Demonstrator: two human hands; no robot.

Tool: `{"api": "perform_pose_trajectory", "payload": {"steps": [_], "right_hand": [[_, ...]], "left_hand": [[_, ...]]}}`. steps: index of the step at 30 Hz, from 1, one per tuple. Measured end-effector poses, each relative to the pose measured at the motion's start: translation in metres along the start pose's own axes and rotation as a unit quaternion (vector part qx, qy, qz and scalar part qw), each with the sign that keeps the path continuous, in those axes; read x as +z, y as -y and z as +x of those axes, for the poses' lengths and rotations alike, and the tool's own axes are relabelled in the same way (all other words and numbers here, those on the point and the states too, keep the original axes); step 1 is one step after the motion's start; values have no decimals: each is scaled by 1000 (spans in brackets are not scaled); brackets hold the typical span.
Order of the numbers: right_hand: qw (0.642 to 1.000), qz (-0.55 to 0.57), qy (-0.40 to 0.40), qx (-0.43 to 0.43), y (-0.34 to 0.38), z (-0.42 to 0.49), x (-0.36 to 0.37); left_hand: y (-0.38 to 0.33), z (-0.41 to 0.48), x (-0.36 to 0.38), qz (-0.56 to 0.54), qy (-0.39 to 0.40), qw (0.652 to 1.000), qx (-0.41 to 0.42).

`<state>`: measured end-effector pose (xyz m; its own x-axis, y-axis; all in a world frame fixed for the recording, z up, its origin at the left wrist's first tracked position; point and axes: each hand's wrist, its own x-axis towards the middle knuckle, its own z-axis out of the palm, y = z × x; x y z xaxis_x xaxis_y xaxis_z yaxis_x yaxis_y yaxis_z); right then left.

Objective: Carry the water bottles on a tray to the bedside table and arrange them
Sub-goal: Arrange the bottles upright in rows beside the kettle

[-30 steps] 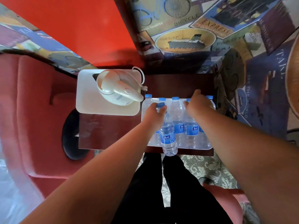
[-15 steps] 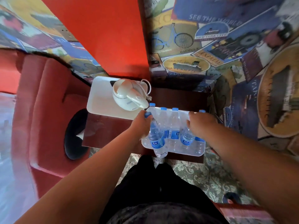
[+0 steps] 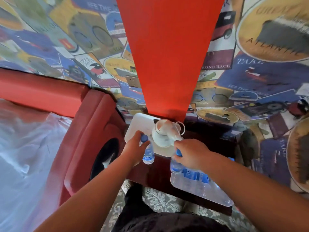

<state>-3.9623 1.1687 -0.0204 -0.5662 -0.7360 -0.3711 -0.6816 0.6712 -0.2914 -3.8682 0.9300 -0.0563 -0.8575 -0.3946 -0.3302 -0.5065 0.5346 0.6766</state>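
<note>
1. Water bottles with blue labels stand packed on the clear tray, lower right of centre in the frame. The tray rests on the dark bedside table.
2. My left hand has its fingers curled round the neck of the first bottle, just under its blue cap. I hold that bottle near the middle of the frame, over the left part of the table, right at the near edge of the white tray. I cannot tell whether its base touches the wood.
3. My right hand grips the second bottle at the neck, fingers wrapped over the cap. This bottle is at the left end of the clear tray, tilted slightly, and I cannot tell whether it is lifted off.
4. The white tray sits at the back left of the table and carries a white kettle, which shows between my two hands.
5. A red padded headboard fills the left of the frame, and a patterned carpet lies below the table.
</note>
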Motion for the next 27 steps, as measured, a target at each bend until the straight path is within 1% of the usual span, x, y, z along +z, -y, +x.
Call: {"api": "perform_pose_trajectory", "payload": {"steps": [3, 5, 7, 9, 12, 16, 19, 24, 27], "right_hand": [[999, 10, -32, -28, 41, 45, -9], [998, 6, -54, -28, 63, 79, -15], [997, -24, -75, -21, 80, 114, -21], [996, -30, -88, 11, 91, 145, -26], [993, 4, -99, 58, 99, 189, -26], [984, 45, -116, 129, 92, 239, -19], [976, 83, -122, 160, 82, 273, -7], [969, 100, -110, 199, 74, 300, 25], [956, 128, -128, 231, 74, 304, 35]], "left_hand": [[16, 29, -34, 15, -7, 1000, 10], [24, 55, -56, 27, -14, 999, 16], [29, 83, -74, 44, -19, 999, 24], [34, 110, -88, 56, -20, 998, 32], [44, 150, -99, 71, -10, 997, 38], [51, 201, -100, 72, -2, 996, 43], [57, 234, -97, 91, 5, 995, 51], [75, 264, -79, 193, 73, 976, 65], [83, 269, -71, 198, 93, 974, 50]]}}
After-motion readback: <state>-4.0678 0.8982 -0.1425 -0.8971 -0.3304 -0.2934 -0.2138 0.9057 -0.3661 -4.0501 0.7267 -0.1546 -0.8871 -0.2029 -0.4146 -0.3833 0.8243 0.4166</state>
